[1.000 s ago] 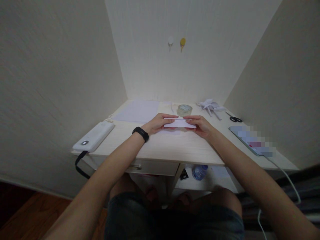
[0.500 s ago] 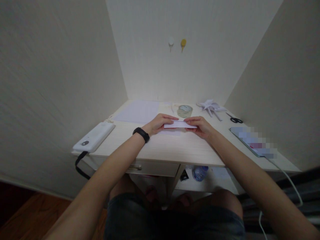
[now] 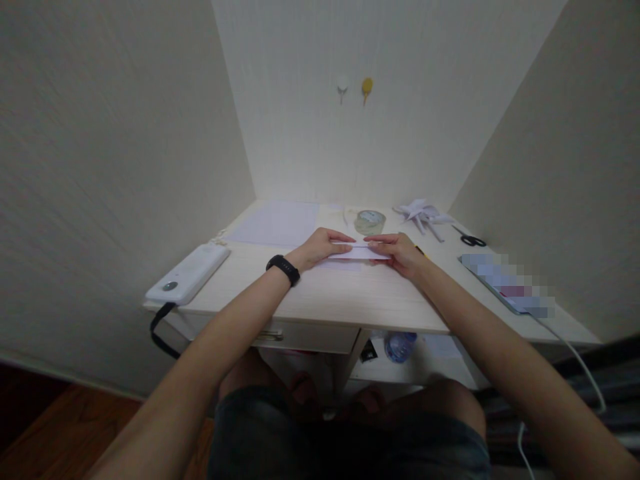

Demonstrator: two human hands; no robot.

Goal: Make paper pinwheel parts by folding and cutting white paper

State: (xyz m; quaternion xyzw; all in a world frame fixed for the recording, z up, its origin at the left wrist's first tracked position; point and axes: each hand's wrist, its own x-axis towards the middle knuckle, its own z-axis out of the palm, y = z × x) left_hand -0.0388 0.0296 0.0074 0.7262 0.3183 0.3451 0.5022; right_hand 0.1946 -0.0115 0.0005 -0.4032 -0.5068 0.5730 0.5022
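A narrow folded strip of white paper (image 3: 361,253) is held level just above the desk, between both hands. My left hand (image 3: 324,247) is closed on its left end, thumb on top and fingers behind and beneath. On the right end my right hand (image 3: 397,253) pinches it the same way, the thumb along the upper edge. Below the strip, another piece of white paper (image 3: 340,266) lies on the desk, partly covered by the hands. Just beyond the fingers stands a roll of clear tape (image 3: 370,222).
A white sheet (image 3: 275,222) lies at the back left of the desk (image 3: 345,300). A white device with a strap (image 3: 190,273) is at the left edge. Cut paper pieces (image 3: 421,215), black scissors (image 3: 473,240) and a cabled tablet-like device (image 3: 495,283) lie to the right.
The paper strip has tilted, and a fold line shows along its upper part. Both thumbs have shifted slightly along that edge, and the right fingers have moved a little left.
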